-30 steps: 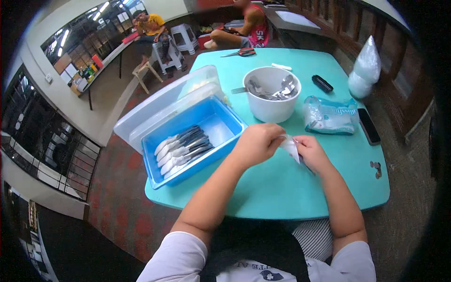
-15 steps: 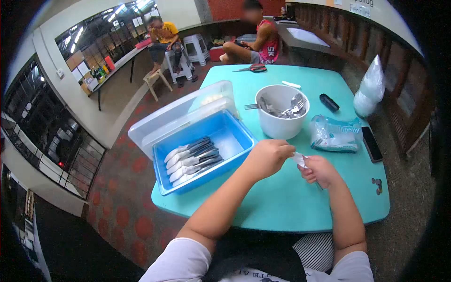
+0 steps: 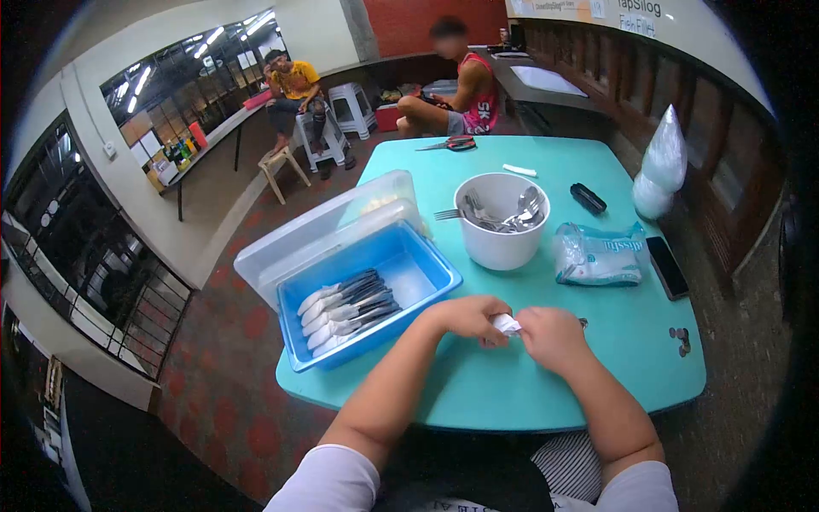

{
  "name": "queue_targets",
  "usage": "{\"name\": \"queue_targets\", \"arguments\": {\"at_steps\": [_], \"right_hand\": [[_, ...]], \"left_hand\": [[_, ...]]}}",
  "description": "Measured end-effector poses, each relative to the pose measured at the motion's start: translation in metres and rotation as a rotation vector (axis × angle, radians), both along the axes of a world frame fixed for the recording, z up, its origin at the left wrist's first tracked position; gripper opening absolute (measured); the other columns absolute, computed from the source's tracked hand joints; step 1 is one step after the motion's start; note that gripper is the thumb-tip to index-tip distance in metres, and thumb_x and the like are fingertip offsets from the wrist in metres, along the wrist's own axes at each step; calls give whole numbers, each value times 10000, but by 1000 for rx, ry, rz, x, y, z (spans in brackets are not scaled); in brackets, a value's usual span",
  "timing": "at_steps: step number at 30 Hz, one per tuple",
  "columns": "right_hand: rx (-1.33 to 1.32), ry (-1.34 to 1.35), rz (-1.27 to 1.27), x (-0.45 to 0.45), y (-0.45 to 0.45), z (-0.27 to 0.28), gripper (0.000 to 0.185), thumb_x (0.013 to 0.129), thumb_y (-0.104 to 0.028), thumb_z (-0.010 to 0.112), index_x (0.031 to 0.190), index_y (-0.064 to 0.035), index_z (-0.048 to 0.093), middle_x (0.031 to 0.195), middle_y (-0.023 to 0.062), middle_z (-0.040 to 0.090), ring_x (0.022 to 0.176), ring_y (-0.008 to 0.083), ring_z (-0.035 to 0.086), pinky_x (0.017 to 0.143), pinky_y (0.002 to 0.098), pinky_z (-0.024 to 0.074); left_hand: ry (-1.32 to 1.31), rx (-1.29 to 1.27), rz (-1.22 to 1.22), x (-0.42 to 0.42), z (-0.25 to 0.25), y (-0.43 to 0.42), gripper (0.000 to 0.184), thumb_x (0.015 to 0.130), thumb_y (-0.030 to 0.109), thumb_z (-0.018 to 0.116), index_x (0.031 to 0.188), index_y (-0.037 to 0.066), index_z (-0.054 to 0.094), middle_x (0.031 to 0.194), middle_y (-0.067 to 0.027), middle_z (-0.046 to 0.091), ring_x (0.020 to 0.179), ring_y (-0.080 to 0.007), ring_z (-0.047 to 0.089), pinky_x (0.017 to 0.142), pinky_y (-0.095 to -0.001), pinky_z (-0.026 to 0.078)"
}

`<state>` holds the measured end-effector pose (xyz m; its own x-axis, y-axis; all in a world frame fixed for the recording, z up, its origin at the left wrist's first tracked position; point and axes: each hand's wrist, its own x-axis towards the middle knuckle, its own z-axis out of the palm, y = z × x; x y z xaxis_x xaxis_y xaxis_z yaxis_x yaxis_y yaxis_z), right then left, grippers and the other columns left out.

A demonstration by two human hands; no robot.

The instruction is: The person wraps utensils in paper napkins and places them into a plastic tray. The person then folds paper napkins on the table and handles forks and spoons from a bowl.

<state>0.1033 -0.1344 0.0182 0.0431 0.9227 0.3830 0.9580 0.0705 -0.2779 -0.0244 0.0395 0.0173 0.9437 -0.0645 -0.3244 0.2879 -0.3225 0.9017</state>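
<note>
A white paper napkin (image 3: 506, 325) shows between my two hands, above the near part of the table. My left hand (image 3: 474, 319) pinches its left end. Closed around the other end is my right hand (image 3: 553, 338), and a small metal tip (image 3: 583, 323) of cutlery sticks out past it; which piece it is stays hidden. Beyond them stands a white bucket (image 3: 502, 247) of loose forks and spoons (image 3: 512, 213), one fork poking out left. To the left, a blue bin (image 3: 435, 290) holds several napkin-wrapped cutlery sets (image 3: 341, 320) in a row.
A clear lid (image 3: 264, 264) leans behind the bin. On the turquoise table (image 3: 478, 392) lie a tissue pack (image 3: 600, 256), a phone (image 3: 668, 268), coins (image 3: 682, 340), a black case (image 3: 588, 199), scissors (image 3: 450, 144) and a wrapped plastic bundle (image 3: 661, 171). Two people sit farther back.
Both hands have come lower and nearer to me, the right turning over with its back upward. The napkin is now mostly covered by the fingers. The view has tilted slightly upward.
</note>
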Motion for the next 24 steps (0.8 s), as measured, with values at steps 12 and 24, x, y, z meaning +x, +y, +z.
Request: {"name": "queue_targets", "arguments": {"at_steps": [12,24], "right_hand": [[-316,437,-14,26,14,-25,204,867,-218,587,812,-65,710,660,70,617,594,240,584,568,382,448],[-432,647,-208,59,14,-46,214,818,-268,687,803,-62,742,642,71,637,557,194,569,533,349,432]], "left_hand": [[-294,717,106,0,-1,-15,181,699,129,739,852,46,690,774,-145,678,729,-305,656,670,-403,505],[-491,962,179,12,-23,-39,127,754,122,659,856,45,663,896,-178,613,887,-354,605,775,-437,500]]}}
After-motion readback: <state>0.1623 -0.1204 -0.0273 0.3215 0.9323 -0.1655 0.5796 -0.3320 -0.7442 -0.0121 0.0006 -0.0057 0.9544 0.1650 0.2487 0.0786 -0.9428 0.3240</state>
